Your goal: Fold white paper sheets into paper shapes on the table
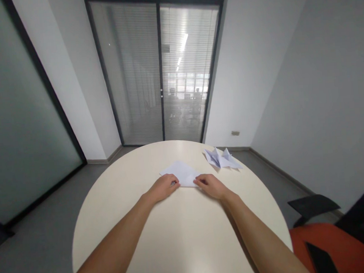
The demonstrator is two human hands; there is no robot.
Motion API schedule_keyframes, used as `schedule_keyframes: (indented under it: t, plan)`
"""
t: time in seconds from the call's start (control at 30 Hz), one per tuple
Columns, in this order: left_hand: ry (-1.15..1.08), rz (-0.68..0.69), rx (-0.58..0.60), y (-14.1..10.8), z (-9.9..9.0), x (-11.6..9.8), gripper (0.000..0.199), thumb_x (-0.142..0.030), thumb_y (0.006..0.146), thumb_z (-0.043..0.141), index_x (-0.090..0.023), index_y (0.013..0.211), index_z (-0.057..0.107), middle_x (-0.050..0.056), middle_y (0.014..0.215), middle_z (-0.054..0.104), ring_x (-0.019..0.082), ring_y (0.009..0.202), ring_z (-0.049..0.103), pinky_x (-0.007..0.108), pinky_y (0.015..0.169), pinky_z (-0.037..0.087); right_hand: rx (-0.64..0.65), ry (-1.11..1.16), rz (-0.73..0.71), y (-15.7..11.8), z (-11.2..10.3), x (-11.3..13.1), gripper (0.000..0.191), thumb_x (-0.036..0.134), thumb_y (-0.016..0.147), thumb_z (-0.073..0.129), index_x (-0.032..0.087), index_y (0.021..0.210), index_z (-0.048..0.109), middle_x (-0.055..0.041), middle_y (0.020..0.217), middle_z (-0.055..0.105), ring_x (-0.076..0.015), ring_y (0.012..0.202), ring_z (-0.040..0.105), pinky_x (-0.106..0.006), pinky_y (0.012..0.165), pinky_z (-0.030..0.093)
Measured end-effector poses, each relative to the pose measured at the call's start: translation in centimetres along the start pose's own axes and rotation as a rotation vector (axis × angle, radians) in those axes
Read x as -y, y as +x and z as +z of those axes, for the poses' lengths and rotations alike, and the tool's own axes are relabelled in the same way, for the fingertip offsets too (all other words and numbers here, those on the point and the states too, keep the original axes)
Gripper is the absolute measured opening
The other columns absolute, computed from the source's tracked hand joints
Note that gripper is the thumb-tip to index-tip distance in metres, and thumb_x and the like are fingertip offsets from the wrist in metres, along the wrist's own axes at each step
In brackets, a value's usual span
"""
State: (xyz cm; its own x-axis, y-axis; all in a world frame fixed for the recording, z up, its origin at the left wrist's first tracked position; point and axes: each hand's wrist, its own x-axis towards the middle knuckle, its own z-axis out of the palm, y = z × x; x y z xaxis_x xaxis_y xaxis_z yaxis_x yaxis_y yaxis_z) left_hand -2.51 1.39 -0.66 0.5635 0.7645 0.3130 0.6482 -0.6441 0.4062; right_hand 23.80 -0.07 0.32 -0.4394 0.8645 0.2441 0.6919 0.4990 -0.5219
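A folded sheet of white paper (180,170) lies on the round table, pointed at its far side and straight along its near edge. At its near left part, my left hand (164,186) pinches the edge between thumb and fingers. My right hand (210,184) grips the near right part in the same way, fingertips closed on the paper. The left corner sticks out past my left hand, while the right corner is partly hidden by my right hand. Beyond my right hand sits a folded white paper piece (221,159) with upright points.
The pale round table (182,236) fills the middle. An office chair with an orange seat (326,243) and a black armrest (313,205) stands close at the right. Past the far table edge are a glass door with blinds (183,70) and a wall socket (235,133).
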Motion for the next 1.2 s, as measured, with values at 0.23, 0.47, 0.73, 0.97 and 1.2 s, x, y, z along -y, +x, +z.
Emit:
schedule_keyframes:
  t: [0.23,0.47,0.73,0.97,1.2]
  plan:
    - [0.035,-0.051,-0.036,0.3,0.5,-0.3,0.020,-0.030,0.095,0.053,-0.018,0.092,0.069,0.007,0.097,0.071,0.021,0.090,0.063,0.030,0.081,0.046,-0.080,-0.078,0.055,0.3,0.5,-0.6,0.046,0.050,0.099,0.043,0.017,0.076,0.066,-0.0067,0.079,0.069,-0.0179,0.069,0.057,-0.029,0.065,0.037]
    - [0.084,-0.076,-0.089,0.5,1.4,-0.1,0.020,-0.029,0.096,0.053,-0.017,0.090,0.068,0.008,0.096,0.069,0.023,0.094,0.061,0.034,0.087,0.046,-0.137,-0.184,0.104,0.6,1.0,-0.9,0.047,0.049,0.100,0.041,0.017,0.083,0.071,-0.0099,0.090,0.072,-0.0209,0.082,0.063,-0.030,0.075,0.042]
    - [0.141,-0.142,-0.118,0.7,2.1,-0.4,0.015,-0.025,0.095,0.055,-0.017,0.089,0.066,0.008,0.097,0.067,0.023,0.098,0.060,0.035,0.089,0.047,-0.189,-0.289,0.178,0.7,1.4,-1.1,0.043,0.048,0.098,0.048,0.018,0.081,0.074,-0.0111,0.094,0.071,-0.0221,0.092,0.062,-0.029,0.082,0.044]
    - [0.139,-0.091,-0.095,0.4,1.9,-0.8,0.024,-0.023,0.095,0.054,-0.020,0.115,0.067,0.008,0.112,0.068,0.024,0.106,0.058,0.036,0.094,0.047,-0.208,-0.321,0.218,0.6,1.5,-0.8,0.036,0.044,0.097,0.052,0.018,0.081,0.071,-0.0121,0.097,0.068,-0.0236,0.095,0.060,-0.031,0.082,0.043]
    - [0.161,0.019,-0.022,0.5,1.6,-1.1,0.029,-0.025,0.099,0.048,-0.025,0.113,0.073,0.006,0.118,0.068,0.024,0.106,0.057,0.038,0.097,0.046,-0.222,-0.356,0.220,0.3,1.3,-0.4,0.021,0.035,0.093,0.058,0.017,0.093,0.069,-0.0120,0.098,0.066,-0.0245,0.097,0.059,-0.033,0.086,0.044]
